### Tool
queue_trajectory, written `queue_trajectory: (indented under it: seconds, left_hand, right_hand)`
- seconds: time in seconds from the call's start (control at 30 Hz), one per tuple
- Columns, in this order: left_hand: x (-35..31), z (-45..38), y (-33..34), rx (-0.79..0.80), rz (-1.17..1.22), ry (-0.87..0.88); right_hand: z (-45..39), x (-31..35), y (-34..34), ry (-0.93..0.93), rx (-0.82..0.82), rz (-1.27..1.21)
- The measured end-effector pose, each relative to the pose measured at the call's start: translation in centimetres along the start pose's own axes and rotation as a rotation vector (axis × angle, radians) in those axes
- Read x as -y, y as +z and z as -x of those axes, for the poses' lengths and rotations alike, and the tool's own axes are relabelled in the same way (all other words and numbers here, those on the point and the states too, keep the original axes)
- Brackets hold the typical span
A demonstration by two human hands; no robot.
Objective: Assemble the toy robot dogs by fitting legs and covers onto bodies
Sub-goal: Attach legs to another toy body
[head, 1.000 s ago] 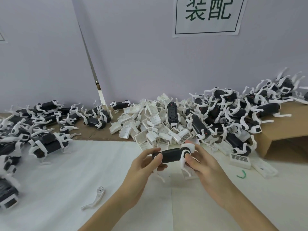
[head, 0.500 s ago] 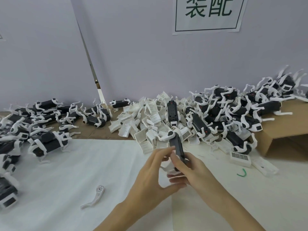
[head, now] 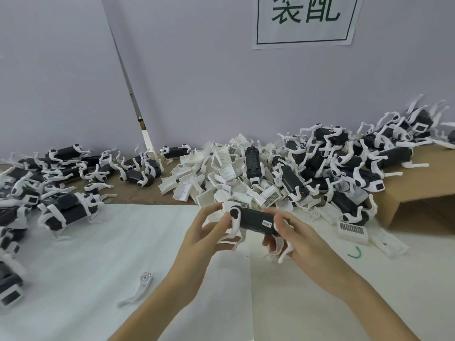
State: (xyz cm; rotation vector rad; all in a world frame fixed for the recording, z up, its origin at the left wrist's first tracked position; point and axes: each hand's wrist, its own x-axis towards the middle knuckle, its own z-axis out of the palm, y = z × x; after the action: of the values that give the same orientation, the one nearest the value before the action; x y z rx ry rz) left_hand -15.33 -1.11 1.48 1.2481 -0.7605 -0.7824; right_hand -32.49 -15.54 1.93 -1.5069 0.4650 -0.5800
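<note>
Left grip: my left hand (head: 204, 232) pinches the dog (head: 253, 221) at its left end.
Right grip: my right hand (head: 299, 238) curls round its right end.
Dog: held level above the tabletop (head: 86, 267).
Near left: a loose leg (head: 138, 290).
Far: covers (head: 221, 173).

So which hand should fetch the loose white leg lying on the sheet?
Left hand, probably: the loose leg lies on its side, and the right hand can keep holding the dog body.
</note>
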Motion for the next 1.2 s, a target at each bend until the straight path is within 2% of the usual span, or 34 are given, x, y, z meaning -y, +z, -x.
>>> queue_trajectory:
  seconds: [0.17, 0.4, 0.53, 0.67, 0.8, 0.97, 1.1, 1.2]
  left_hand:
    - [0.8, -0.4, 0.1, -0.029, 0.166, -0.164]
    - [1.5, -0.6, 0.1, -0.065, 0.232, -0.332]
    - [1.7, -0.9, -0.1, -0.089, 0.242, -0.356]
    - [1.7, -0.9, 0.0, -0.068, 0.250, -0.368]
    - [1.2, -0.8, -0.4, -0.032, 0.266, -0.204]
    - [0.3, -0.8, -1.1, 0.084, 0.137, 0.080]
    - [0.9, -0.6, -1.7, 0.206, -0.122, 0.225]
    - [0.9, -0.5, -2.0, 0.229, -0.261, 0.272]
  right_hand:
    - [-0.4, -0.7, 0.1, 0.078, -0.065, -0.064]
    - [-0.1, -1.1, 0.5, 0.089, -0.065, 0.213]
    - [-0.1, -1.2, 0.5, 0.192, -0.072, 0.288]
    - [-0.2, -1.3, 0.4, 0.204, -0.099, 0.311]
    - [-0.2, -0.8, -0.1, 0.044, -0.055, 0.318]
    - [0.0, -0.8, -1.2, -0.115, 0.038, 0.412]
    - [0.0, -1.4, -1.5, -0.170, 0.063, 0.527]
    - [0.1, -1.6, -1.3, -0.253, 0.017, 0.597]
